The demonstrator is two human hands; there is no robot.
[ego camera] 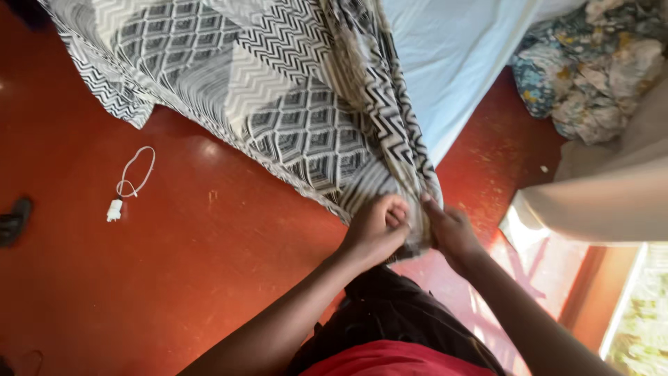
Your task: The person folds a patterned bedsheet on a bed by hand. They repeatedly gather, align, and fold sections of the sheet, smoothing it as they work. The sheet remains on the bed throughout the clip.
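Just below the centre of the frame, both hands grip one corner of a black-and-white geometric-patterned cotton sheet (292, 90). Left hand (376, 228) is curled into a fist around the gathered cloth; right hand (452, 233) pinches the same corner beside it, fingers closed. That sheet spreads toward the upper left over a pale blue mattress (452, 63). At left, a white charger with looped cable (129, 184) lies on the red polished floor (209, 278).

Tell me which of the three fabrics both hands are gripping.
The black-and-white geometric sheet. The left hand and right hand pinch its hanging corner. The plain white sheet lies beyond it, and the floral bundle sits apart, untouched.
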